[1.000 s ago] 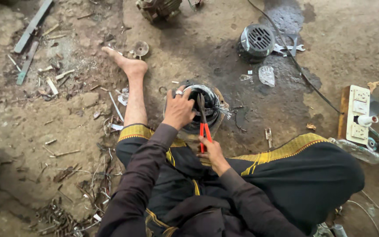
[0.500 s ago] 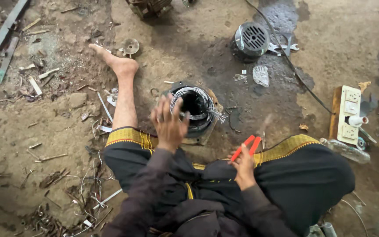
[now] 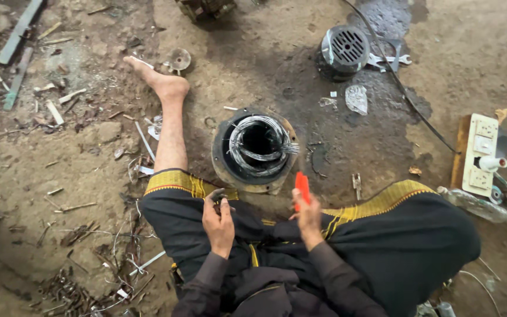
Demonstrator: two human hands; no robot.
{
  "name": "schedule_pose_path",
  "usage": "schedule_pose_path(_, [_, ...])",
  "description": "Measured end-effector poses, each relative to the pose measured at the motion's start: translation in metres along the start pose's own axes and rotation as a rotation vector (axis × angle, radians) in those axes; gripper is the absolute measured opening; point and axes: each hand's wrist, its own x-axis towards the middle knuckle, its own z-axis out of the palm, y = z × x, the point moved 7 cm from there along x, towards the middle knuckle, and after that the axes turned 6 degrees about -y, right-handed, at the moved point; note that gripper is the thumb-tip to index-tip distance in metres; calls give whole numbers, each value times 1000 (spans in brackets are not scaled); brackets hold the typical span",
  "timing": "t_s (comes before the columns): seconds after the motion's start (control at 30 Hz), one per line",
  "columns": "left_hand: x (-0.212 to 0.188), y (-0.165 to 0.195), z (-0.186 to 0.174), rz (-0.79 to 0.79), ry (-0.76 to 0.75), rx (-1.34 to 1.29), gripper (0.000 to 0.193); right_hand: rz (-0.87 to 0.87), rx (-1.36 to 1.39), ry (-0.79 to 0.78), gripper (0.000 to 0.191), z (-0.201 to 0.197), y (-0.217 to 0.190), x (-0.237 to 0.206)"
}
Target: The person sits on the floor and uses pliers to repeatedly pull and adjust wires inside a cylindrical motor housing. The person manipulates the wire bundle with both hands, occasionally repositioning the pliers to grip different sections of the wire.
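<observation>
Just ahead of both hands, the stator (image 3: 254,149) is sitting on the dirt between the knees, looking heavy and rigid; its wire coils (image 3: 259,141) look stiff and springy, so its outer rim seems the safest grip. Right hand (image 3: 308,218) is gripping red-handled pliers (image 3: 303,189) upright. Left hand (image 3: 218,218) is curling narrowly around something small and dark. Beyond the stator, a fan cover (image 3: 342,50) is lying.
</observation>
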Motion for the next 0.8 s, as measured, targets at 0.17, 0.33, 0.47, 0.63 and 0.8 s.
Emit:
schedule_pose_path(0.17, [13,59,18,485,-72,442,24,40,400,-68,50,-34,2,43])
schedule_pose_path(0.33, [63,75,71,619,-298,739,37,-89,397,-53,41,-46,-4,18])
schedule_pose_path(0.47, [103,61,97,613,-491,985,30,-252,275,-231,45,-22,-15,-15])
schedule_pose_path(0.63, [117,52,105,599,-577,1088,22,-298,70,-339,48,0,-22,-55])
schedule_pose_path(0.8, [102,70,94,832,-548,859,19,-160,40,-540,50,19,-8,-86])
